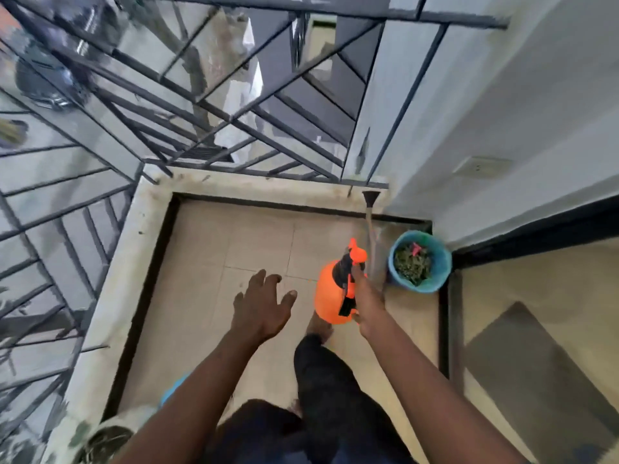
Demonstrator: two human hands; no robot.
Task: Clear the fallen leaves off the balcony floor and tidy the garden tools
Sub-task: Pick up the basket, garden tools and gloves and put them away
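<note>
My right hand grips the black handle of an orange spray bottle and holds it above the beige tiled balcony floor. To its left my left hand hovers over the tiles with fingers spread and nothing in it. A blue bucket filled with dry leaves stands in the far right corner, just right of the sprayer. A long-handled tool leans upright in that corner between the bucket and the bottle; its lower end is blurred.
A dark metal railing on a pale concrete kerb bounds the balcony at the far side and left. A white wall and a doorway with a grey mat lie right. A potted plant sits bottom left. My leg and bare foot stand below the bottle.
</note>
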